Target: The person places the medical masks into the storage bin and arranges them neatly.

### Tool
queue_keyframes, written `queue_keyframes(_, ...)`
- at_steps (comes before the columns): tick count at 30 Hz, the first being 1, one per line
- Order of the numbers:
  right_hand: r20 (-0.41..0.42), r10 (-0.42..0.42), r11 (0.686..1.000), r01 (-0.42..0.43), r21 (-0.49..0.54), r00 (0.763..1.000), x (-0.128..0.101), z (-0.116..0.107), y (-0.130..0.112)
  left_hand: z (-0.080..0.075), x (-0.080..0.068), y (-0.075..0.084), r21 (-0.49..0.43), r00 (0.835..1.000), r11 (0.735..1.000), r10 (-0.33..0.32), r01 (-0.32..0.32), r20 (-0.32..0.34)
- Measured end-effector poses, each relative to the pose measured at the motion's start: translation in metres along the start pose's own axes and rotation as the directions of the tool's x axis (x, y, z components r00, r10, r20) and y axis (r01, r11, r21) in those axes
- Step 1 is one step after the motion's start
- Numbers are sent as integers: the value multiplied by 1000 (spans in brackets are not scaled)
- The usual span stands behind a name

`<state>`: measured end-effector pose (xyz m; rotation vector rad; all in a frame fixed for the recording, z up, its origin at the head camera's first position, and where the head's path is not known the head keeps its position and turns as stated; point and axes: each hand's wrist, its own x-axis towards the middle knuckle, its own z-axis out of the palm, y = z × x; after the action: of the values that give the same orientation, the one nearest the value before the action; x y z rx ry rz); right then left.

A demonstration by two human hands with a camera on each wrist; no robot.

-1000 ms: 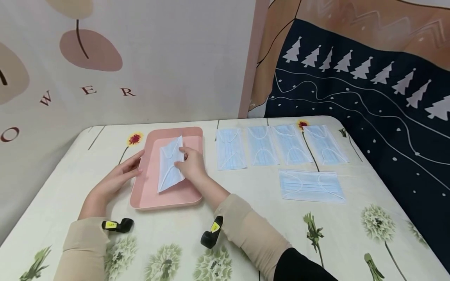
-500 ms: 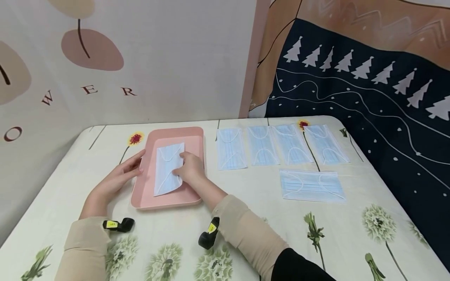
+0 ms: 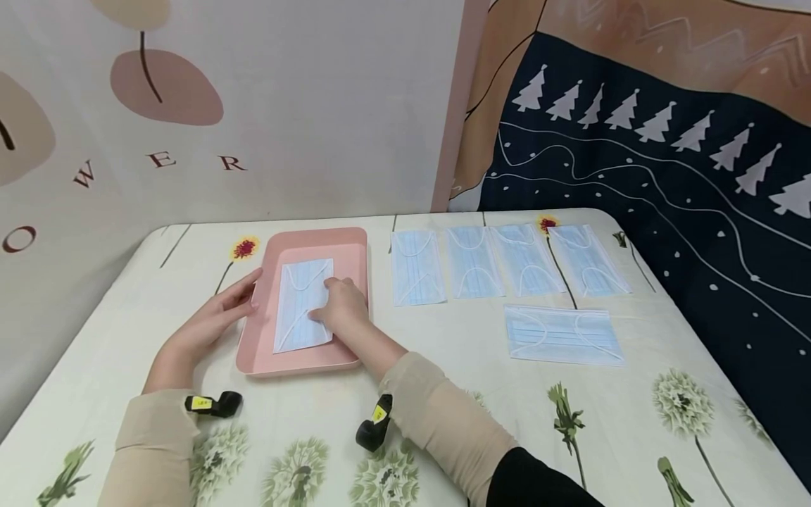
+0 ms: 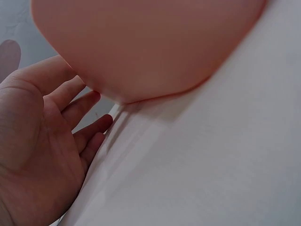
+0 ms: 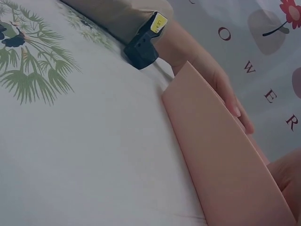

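Note:
A light blue face mask (image 3: pixel 298 331) lies flat inside a pink tray (image 3: pixel 256 359), its ear loops showing on top. My right hand (image 3: pixel 345 306) is at the mask's right edge, thumb over its face and fingers curled at the side, holding it. On the left, my left hand (image 3: pixel 222 310) touches the tray's left rim with its fingers extended. The left wrist view shows that hand (image 4: pixel 47 127) with loosely bent fingers against the tray's edge (image 4: pixel 141 56). In the right wrist view the tray's side wall (image 5: pixel 221 150) hides the mask.
To the right of the tray, several face masks (image 3: pixel 418 271) stand in an upright row. Another mask (image 3: pixel 564 334) lies sideways below them. The flower-printed tablecloth (image 3: pixel 443 338) covers the table, with printed fabric hangings (image 3: pixel 329 105) behind it.
My right hand has lowered the face mask from a tilted position to flat in the tray. The left hand has stayed at the tray's left rim.

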<state>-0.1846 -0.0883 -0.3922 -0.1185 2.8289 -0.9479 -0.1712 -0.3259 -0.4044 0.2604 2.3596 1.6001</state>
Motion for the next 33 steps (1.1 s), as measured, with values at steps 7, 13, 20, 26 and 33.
queue_keyframes(7,1,-10,1000,10,-6,1000,-2,-1,0,-1,0,0,2,1000,1000,14,-14,8)
queue_keyframes(13,-23,-95,991,96,98,995,-8,-10,2,0,-1,-1,-4,999,999,36,-36,9)
queue_keyframes(20,-44,-201,941,206,270,978,-18,-31,6,-1,0,-2,-9,999,999,48,-48,9)
queue_keyframes(26,-87,-259,893,273,358,962,-19,-46,16,-1,-1,-2,-11,999,999,35,-35,10)
queue_keyframes(33,-118,-259,840,284,462,959,-24,-65,30,0,-1,0,-4,1000,1000,8,-8,4)
